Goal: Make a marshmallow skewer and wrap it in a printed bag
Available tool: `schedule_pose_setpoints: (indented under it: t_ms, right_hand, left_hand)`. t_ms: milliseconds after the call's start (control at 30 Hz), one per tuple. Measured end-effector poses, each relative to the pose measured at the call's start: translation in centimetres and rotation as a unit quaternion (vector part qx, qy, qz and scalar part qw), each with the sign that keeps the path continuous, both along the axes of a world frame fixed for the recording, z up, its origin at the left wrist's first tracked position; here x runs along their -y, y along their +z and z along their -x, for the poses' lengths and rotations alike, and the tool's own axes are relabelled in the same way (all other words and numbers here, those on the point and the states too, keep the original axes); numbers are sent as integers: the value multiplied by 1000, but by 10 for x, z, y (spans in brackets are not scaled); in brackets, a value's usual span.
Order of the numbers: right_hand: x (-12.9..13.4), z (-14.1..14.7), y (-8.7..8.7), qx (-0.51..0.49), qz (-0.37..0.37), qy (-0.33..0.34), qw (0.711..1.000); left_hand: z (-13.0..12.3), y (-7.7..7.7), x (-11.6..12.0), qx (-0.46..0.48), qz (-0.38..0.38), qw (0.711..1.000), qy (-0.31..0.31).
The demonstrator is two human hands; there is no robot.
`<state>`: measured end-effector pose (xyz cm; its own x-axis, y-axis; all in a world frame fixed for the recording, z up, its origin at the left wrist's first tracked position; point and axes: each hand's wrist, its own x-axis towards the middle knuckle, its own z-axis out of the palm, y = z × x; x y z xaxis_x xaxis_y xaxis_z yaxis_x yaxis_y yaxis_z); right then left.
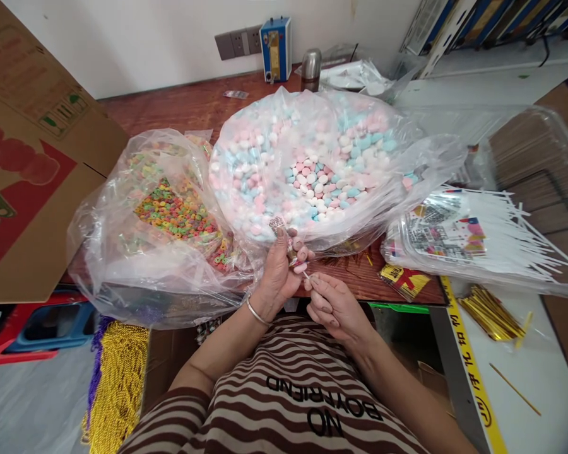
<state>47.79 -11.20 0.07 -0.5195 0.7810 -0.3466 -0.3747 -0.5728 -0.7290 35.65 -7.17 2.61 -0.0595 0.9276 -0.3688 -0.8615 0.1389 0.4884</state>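
Observation:
My left hand [277, 271] is closed around a small patterned packet [278, 224], gripped between thumb and fingers; its exact kind is unclear. At the packet's lower end shows a pink candy [300, 267]. A thin white stick [306, 275] runs from the candy to my right hand [334, 304], whose thumb and forefinger pinch it while the other fingers curl in. Just beyond both hands lies a big clear bag of pink, white and blue candies [319, 186], its top open. Left of it sits another open bag of small colourful ring-shaped candies [177, 211].
On the right are a bag of white sticks [495, 236], a yellow packet [404, 280] and gold twist ties [492, 313]. A cardboard box [33, 151] stands at left, above hanging gold bead strings [120, 384]. A blue device [275, 50] and a metal flask [311, 68] stand by the wall.

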Motion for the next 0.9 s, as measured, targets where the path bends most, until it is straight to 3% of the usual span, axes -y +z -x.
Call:
schedule_pose_setpoints:
  t_ms: [67, 133, 167, 267, 300, 333, 367, 400, 467, 533, 600, 667, 733, 900]
  right_hand:
    - [-2, 4, -1, 49, -60, -46, 996]
    - [-3, 6, -4, 186, -195, -93, 958]
    - [-3, 6, -6, 273, -276, -110, 915]
    - [-3, 2, -15, 468, -475, -130, 734]
    - [-3, 0, -18, 493, -512, -134, 691]
    - [-3, -1, -19, 500, -534, -137, 668]
    - [-3, -3, -19, 494, -538, -139, 669]
    - [-2, -5, -18, 476, -523, -137, 694]
    - [-2, -8, -13, 406, -430, -112, 798]
    - [-1, -10, -8, 292, -273, -65, 914]
    - [-1, -10, -5, 163, -116, -25, 980]
    - [0, -9, -3, 56, -11, -6, 998]
    - [0, -7, -3, -15, 40, -2, 999]
    - [-3, -1, -1, -80, 45, -68, 993]
  left_hand:
    - [-10, -1, 3, -8, 3, 1000, 5]
    - [-16, -3, 5, -10, 13, 1000, 13]
    - [-18, -3, 5, -8, 22, 1000, 21]
    - [-15, -3, 4, -8, 44, 998, 51]
    - [-12, -3, 3, -9, 45, 997, 55]
    - [-9, -2, 2, -11, 42, 998, 55]
    - [-6, -1, 1, -15, 36, 998, 51]
    - [-4, 0, 1, -21, 29, 998, 47]
    - [0, 2, 0, -33, 19, 999, 38]
    - [2, 3, -1, -37, 16, 999, 28]
    - [2, 4, 0, -29, 18, 999, 18]
    - [0, 3, 2, -17, 17, 1000, 13]
    - [-4, 3, 4, -12, 8, 1000, 4]
    - [-11, 1, 9, -51, -23, 998, -36]
